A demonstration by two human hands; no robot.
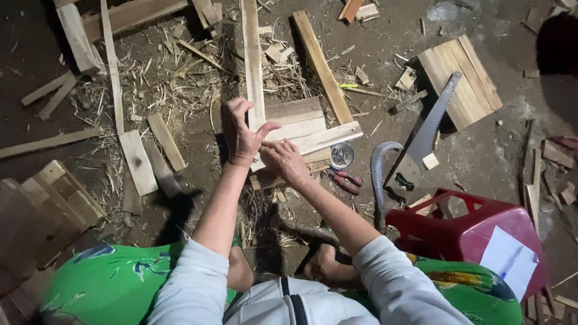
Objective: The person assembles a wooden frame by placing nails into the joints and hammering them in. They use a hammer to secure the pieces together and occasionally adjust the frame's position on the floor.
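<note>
We see a long pale slat point(253, 60) lying upright in view on the dirt floor, its near end crossing a small panel of boards point(301, 129). The panel lies flat and slightly tilted, its pale planks side by side, with a cross strip point(328, 137) along the near edge.

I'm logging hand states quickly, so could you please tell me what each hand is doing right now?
Left hand: open, fingers spread, pressing on the slat.
Right hand: fingers curled on the panel; what it holds cannot be told.
</note>
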